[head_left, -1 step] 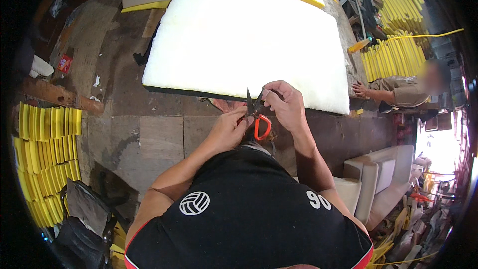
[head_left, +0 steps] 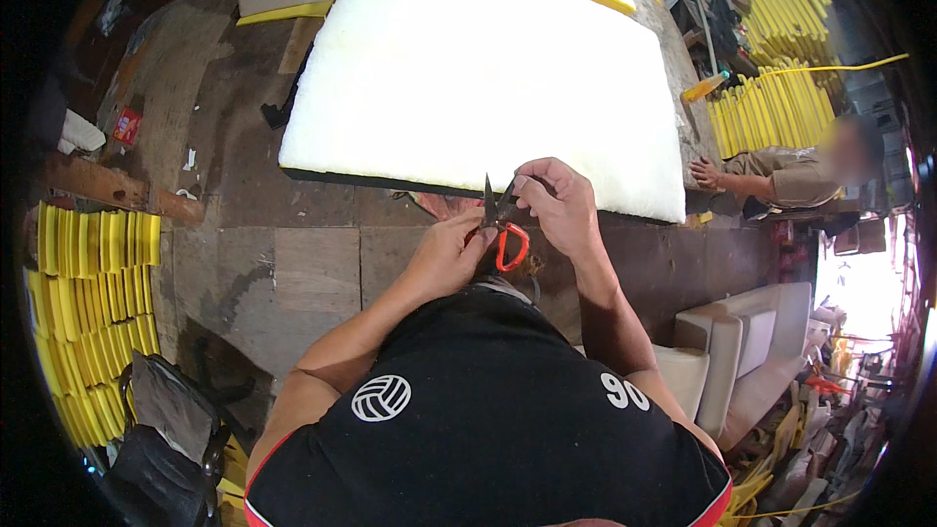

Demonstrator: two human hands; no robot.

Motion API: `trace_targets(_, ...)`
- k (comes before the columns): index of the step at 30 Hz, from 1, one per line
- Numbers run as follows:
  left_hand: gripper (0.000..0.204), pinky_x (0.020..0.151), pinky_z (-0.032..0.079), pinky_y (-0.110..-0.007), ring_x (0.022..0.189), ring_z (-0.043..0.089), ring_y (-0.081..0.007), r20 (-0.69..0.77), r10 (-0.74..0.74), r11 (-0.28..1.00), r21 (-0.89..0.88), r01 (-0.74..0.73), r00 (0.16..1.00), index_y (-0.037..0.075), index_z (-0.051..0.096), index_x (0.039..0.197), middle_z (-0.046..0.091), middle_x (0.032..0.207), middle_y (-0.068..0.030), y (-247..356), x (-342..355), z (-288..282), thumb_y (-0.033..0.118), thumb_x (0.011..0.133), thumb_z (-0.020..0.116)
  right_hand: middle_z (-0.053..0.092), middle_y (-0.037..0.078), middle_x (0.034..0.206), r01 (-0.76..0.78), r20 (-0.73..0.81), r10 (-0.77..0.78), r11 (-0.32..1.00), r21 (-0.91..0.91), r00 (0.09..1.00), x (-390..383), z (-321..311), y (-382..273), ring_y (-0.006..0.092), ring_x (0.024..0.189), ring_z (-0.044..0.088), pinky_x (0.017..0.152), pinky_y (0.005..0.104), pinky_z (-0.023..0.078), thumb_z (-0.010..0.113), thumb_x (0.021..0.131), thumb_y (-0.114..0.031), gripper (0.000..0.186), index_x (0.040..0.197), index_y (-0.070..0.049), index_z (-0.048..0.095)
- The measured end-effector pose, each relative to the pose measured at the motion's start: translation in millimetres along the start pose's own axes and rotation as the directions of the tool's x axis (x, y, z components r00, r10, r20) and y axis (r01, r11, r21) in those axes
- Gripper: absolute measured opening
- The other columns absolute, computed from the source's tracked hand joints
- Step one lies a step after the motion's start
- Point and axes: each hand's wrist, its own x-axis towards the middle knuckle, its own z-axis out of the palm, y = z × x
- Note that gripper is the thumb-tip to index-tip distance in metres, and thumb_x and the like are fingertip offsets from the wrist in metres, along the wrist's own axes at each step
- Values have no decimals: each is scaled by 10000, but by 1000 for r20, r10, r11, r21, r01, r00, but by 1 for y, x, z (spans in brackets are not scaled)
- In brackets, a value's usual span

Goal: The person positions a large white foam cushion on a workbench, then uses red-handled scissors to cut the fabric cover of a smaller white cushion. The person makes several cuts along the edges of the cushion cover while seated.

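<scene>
A pair of scissors [head_left: 488, 205] with dark blades spread apart and red handle loops is held in front of my chest. My left hand [head_left: 451, 250] is closed round the scissors near the pivot and one loop; the other loop hangs free to the right. With thumb and forefinger, my right hand [head_left: 558, 197] pinches at the end of the right-hand blade. Whether anything small is between those fingers cannot be seen. Just beyond both hands lies a large white pad [head_left: 488, 78] with a dark edge along its near side.
Yellow foam-like strips [head_left: 93, 239] are stacked at left, with more yellow strips [head_left: 771, 112] at far right. A co-worker's hand [head_left: 705, 174] rests by the pad's right edge, near an amber bottle [head_left: 705, 88]. Pale cushioned seating [head_left: 747, 346] stands lower right, a black chair [head_left: 161, 468] lower left.
The scissors' free red loop has shifted very slightly to the left. Both hands keep the same place and hold.
</scene>
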Motion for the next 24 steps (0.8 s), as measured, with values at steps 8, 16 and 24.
trace_targets(8, 265, 710, 503, -482, 846, 637, -392, 2, 43, 928, 369, -41, 999, 54, 584, 1154, 648, 919, -200, -2, -14, -5, 200, 934, 563, 673, 157, 791, 39, -28, -49, 955, -295, 998, -4, -2, 26, 217, 700, 628, 670, 345, 494, 594, 793, -182, 236, 872, 25, 674)
trace_targets(16, 310, 698, 483, -477, 842, 628, -400, 61, -37, 877, 481, 3, 997, 45, 584, 1196, 637, 896, -194, 1, -27, -16, 204, 930, 570, 656, 174, 772, 109, 25, -109, 895, -433, 994, -8, 7, 27, 243, 687, 619, 663, 362, 487, 585, 786, -174, 218, 862, 21, 647)
trace_targets(24, 282, 720, 504, -403, 823, 659, -350, 70, -182, 980, 94, 175, 981, -2, 638, 1113, 670, 967, -223, 1, -33, -24, 207, 942, 554, 660, 63, 775, 14, 56, -19, 996, 83, 998, -8, 21, 38, 117, 704, 603, 641, 259, 481, 555, 876, -80, 124, 934, 5, 625)
